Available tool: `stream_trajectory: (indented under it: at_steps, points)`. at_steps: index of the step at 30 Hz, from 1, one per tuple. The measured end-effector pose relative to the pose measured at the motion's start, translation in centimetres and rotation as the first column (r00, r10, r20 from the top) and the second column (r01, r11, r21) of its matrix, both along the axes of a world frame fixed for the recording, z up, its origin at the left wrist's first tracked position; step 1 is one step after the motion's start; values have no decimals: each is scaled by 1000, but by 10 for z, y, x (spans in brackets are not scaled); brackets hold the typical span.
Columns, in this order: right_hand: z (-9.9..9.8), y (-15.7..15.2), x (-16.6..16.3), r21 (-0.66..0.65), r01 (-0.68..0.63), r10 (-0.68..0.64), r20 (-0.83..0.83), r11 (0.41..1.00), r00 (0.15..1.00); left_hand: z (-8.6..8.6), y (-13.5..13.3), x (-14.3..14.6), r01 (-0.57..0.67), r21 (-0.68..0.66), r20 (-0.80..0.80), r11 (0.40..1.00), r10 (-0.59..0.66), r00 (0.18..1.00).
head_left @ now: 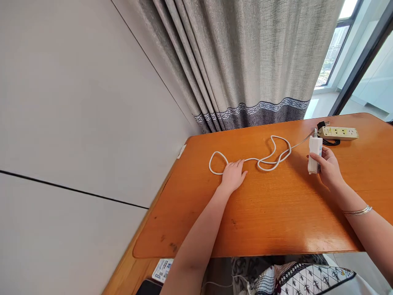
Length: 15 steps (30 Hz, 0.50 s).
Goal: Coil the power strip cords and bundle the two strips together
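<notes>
My right hand (pixel 330 167) is closed around a white power strip (pixel 313 155), holding it upright above the right part of the table. Its white cord (pixel 274 168) leaves the strip's upper end and lies in loose loops across the wooden tabletop. Over the left part of this cord rests my left hand (pixel 233 175), palm down, with the thumb apart from the fingers. The cord passes under the fingers, and a small loop shows to their left. What lies beneath the palm is hidden.
Behind my right hand lies a cream power strip (pixel 339 133) with a black plug (pixel 321 124) and black cord. The orange-brown table (pixel 267 221) has rounded corners. A grey curtain (pixel 260 57) hangs behind it; a pale panel wall (pixel 76 102) stands at left.
</notes>
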State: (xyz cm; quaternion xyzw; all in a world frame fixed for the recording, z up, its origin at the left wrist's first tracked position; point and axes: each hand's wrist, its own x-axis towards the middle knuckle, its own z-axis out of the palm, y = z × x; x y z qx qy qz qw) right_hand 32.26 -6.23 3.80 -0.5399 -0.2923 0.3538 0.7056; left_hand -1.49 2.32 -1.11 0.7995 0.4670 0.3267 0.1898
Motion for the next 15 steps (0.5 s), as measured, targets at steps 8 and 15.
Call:
stream_trajectory:
  at_steps: [8, 15]
  points:
    - [9, 2, 9, 18, 107, -104, -151, 994, 983, 24, 1, -12, -134, 21, -99, 991, 135, 986]
    - [25, 2, 35, -26, 410, -374, -469, 912, 800, 41, 19, -42, -455, -162, 629, 876, 447, 636]
